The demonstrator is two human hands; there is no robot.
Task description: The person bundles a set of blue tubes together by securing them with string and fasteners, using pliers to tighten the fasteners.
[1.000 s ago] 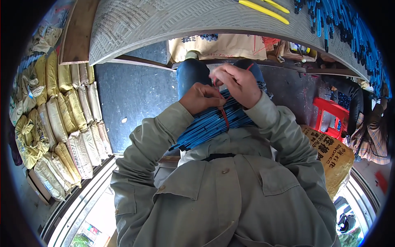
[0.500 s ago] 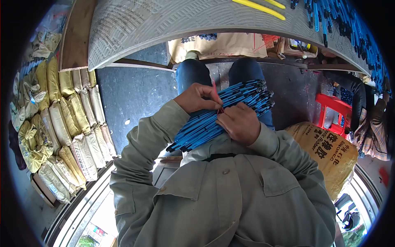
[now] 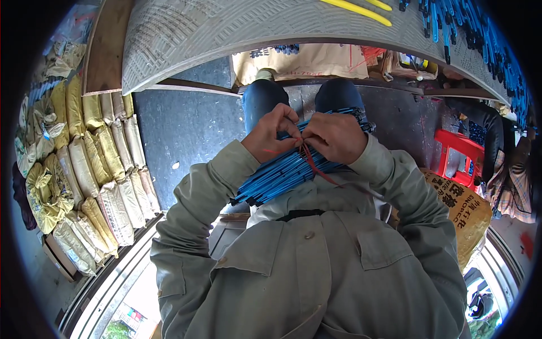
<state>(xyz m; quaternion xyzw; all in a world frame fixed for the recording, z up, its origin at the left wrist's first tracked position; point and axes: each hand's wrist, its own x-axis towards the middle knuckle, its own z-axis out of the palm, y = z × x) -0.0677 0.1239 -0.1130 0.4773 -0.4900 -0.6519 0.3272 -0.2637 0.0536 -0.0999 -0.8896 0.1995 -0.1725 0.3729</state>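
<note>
Across my lap lies a bundle of thin blue rods with black ends (image 3: 270,179), slanting from lower left to upper right. A flat red tie (image 3: 314,166) loops around its middle, with a loose end trailing toward my waist. My left hand (image 3: 273,134) is closed, thumb and finger pinching the red tie just above the bundle. Facing it, my right hand (image 3: 339,137) also pinches the tie, its fingertips nearly touching the left ones. The hands hide part of the rods and the exact crossing of the tie.
Ahead stands a grey textured table (image 3: 226,34), bearing yellow strips (image 3: 361,12) and more blue rods (image 3: 491,53). Stacked sacks (image 3: 84,164) line the left. To the right are a red plastic stool (image 3: 460,152), a brown printed sack (image 3: 466,214) and part of another person (image 3: 511,181).
My right hand has risen off the bundle to meet my left fingertips. The red tie's loose end now trails toward my waist; earlier a red end pointed up beside my left hand.
</note>
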